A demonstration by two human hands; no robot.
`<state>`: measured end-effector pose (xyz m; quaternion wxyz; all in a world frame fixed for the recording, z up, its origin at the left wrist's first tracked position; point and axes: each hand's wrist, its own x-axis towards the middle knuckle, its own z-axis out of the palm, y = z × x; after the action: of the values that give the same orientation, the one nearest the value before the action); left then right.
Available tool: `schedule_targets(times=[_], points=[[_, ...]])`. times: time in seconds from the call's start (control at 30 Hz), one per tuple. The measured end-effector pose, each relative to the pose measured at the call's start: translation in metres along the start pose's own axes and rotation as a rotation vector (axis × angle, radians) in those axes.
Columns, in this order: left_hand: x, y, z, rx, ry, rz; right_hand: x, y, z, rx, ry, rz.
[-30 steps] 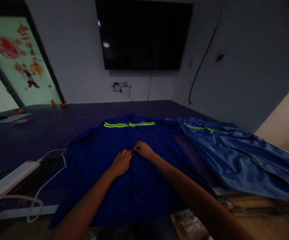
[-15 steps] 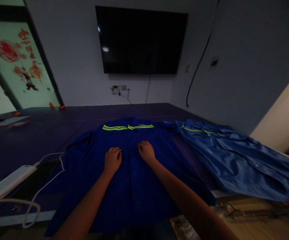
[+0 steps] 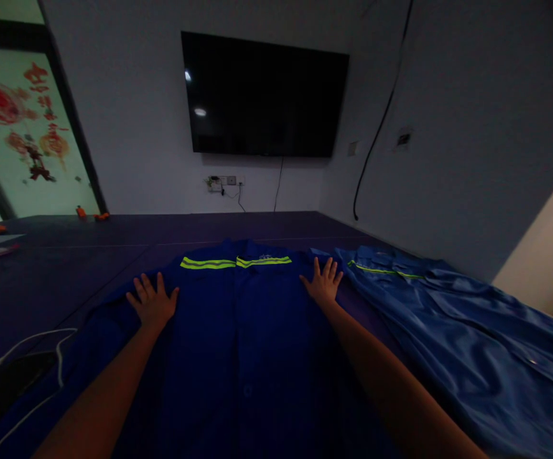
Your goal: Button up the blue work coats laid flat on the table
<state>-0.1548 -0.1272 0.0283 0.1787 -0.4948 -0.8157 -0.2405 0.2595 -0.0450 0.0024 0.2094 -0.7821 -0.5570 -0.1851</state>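
Note:
A dark blue work jacket [image 3: 209, 319] lies front side up on the purple table, its collar at the far end. Yellow-green reflective strips [image 3: 208, 263] cross its chest, and a button placket runs down the middle. My left hand [image 3: 153, 302] rests with fingers spread on the jacket's left side, near the sleeve. On the other side my right hand [image 3: 323, 282] is spread flat by the right shoulder and sleeve. Neither hand grips the cloth. The jacket's lower hem is out of view.
A second, lighter blue garment [image 3: 429, 325] with a reflective strip lies to the right. At the left are a black phone-like slab [image 3: 18, 382] and a white cable [image 3: 60, 357]. Small orange objects [image 3: 90, 215] sit at the back of the table [image 3: 171, 226], below a wall-mounted television [image 3: 264, 95].
My hands have moved apart from the jacket's middle, outward to its two sides and slightly forward. Their curled fingers have spread out. The camera view has shifted a little.

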Motion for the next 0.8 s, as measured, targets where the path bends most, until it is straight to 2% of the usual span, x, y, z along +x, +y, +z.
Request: schedule_targets(times=[0.2, 0.37, 0.5, 0.6, 0.7, 0.8], points=[[0.037, -0.008, 0.021, -0.008, -0.042, -0.072, 0.031, -0.011, 0.01, -0.052, -0.014, 0.004], [0.061, -0.005, 0.028, 0.033, -0.092, -0.082, 0.048, -0.017, 0.014, -0.037, -0.115, -0.043], [0.073, 0.0, 0.026, 0.143, -0.235, -0.077, 0.055, -0.019, 0.013, -0.019, -0.133, -0.091], [0.076, 0.003, 0.023, 0.159, -0.303, 0.014, 0.057, -0.021, 0.008, 0.002, -0.157, -0.193], [0.07, 0.005, 0.016, 0.16, -0.277, 0.064, 0.052, -0.025, -0.002, 0.026, -0.136, -0.245], [0.058, 0.009, 0.006, 0.135, -0.173, 0.049, 0.038, -0.03, -0.016, 0.083, -0.061, -0.258]])
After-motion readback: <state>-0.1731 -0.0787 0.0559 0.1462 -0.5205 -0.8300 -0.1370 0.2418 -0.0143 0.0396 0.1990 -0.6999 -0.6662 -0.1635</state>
